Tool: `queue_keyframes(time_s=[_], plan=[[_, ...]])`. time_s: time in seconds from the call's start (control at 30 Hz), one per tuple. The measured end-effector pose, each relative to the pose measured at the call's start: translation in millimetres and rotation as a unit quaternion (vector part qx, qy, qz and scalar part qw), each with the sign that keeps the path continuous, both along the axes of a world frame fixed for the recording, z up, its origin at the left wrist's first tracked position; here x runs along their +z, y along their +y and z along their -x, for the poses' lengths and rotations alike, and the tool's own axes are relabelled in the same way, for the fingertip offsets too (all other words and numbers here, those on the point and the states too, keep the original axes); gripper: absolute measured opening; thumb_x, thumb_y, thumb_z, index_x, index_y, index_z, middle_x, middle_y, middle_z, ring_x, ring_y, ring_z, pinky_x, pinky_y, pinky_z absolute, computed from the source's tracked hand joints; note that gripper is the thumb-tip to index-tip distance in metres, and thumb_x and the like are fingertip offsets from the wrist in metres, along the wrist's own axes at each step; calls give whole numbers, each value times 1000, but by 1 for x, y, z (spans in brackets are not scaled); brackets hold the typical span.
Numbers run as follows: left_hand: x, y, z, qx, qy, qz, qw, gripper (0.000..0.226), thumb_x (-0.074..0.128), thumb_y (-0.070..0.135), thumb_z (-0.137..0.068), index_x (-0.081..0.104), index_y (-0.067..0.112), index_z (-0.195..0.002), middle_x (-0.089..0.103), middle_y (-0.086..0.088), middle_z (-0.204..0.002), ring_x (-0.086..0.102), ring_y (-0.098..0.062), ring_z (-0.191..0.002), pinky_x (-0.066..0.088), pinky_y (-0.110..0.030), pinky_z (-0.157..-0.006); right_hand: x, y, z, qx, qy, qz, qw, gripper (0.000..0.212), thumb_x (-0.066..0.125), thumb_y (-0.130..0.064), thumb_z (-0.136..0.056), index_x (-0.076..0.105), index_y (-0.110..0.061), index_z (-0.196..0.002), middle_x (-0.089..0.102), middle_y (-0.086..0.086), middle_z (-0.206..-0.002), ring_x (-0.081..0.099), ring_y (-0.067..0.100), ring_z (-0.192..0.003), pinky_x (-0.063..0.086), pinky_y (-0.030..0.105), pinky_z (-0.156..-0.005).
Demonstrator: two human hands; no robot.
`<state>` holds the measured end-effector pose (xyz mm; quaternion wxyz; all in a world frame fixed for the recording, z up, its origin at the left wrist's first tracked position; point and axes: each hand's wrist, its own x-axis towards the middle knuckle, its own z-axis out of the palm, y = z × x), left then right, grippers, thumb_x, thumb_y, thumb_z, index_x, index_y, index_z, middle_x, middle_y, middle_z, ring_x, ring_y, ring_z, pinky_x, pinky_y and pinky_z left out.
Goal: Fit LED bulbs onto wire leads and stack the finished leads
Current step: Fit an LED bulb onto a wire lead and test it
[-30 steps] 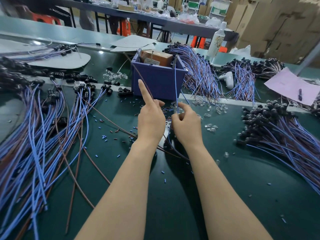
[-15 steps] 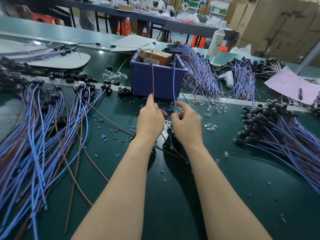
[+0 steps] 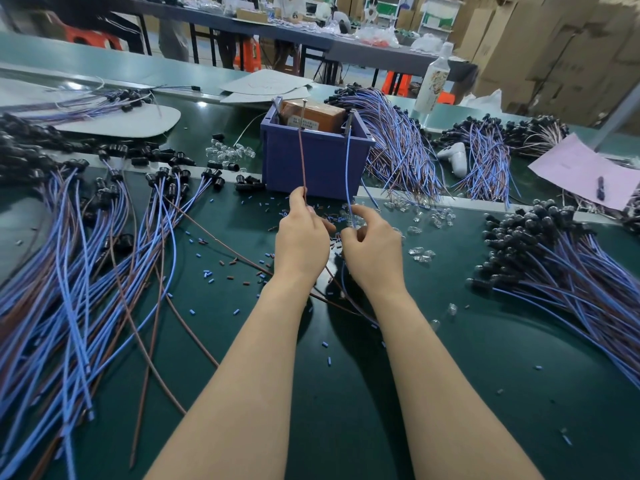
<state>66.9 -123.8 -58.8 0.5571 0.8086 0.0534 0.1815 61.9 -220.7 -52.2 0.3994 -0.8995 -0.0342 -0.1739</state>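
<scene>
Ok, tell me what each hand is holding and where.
The left hand pinches the thin brown wire lead partway along; the right hand pinches the thin blue wire lead likewise.

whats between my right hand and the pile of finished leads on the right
Head view: loose clear bulbs scattered on the green mat between the right hand and the pile of leads.

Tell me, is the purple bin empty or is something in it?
Not empty: the purple bin holds a brown box, its top showing above the rim.
</scene>
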Motion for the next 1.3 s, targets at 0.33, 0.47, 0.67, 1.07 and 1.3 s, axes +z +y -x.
queue_keyframes(time_s=[0.33, 0.47, 0.67, 1.07, 1.3], plan=[[1, 3, -1, -17, 20, 0, 1000, 42, 29, 15, -101, 31, 15, -143, 61, 14, -73, 51, -2, -65, 39, -27, -68, -1, 0, 0, 4, -1, 8, 1000, 41, 49, -12, -87, 56, -19, -127, 55, -1, -73, 50, 20, -73, 49, 38, -82], [1, 2, -1, -18, 17, -2, 1000, 42, 28, 15, -102, 31, 14, -143, 63, 9, -76, 53, -11, -71, 43, -29, -72, -1, 0, 0, 8, -1, 21, 1000, 41, 49, -13, -88, 56, -19, -128, 54, -2, -75, 49, 19, -75, 49, 38, -83], [-1, 2, -3, -15, 20, -2, 1000, 41, 29, 15, -101, 32, 14, -142, 60, 15, -70, 53, -17, -82, 45, -33, -82, 0, 1, 1, 9, 5, 44, 999, 41, 49, -15, -88, 56, -21, -128, 52, -2, -76, 54, 25, -79, 48, 38, -83], [-1, 2, -3, -19, 19, 2, 1000, 42, 29, 15, -101, 32, 14, -143, 61, 13, -71, 54, -20, -77, 49, -38, -80, 1, 2, 4, 13, 5, 40, 999, 40, 50, -16, -88, 57, -23, -127, 69, 10, -90, 60, 28, -88, 45, 34, -80], [-4, 2, -5, -4, 14, 3, 1000, 37, 29, 14, -101, 35, 14, -138, 60, 15, -70, 52, -1, -69, 39, -27, -70, 2, 1, 5, 20, 9, 49, 999, 41, 49, -16, -89, 55, -23, -129, 65, 7, -83, 60, 28, -87, 48, 36, -81]])
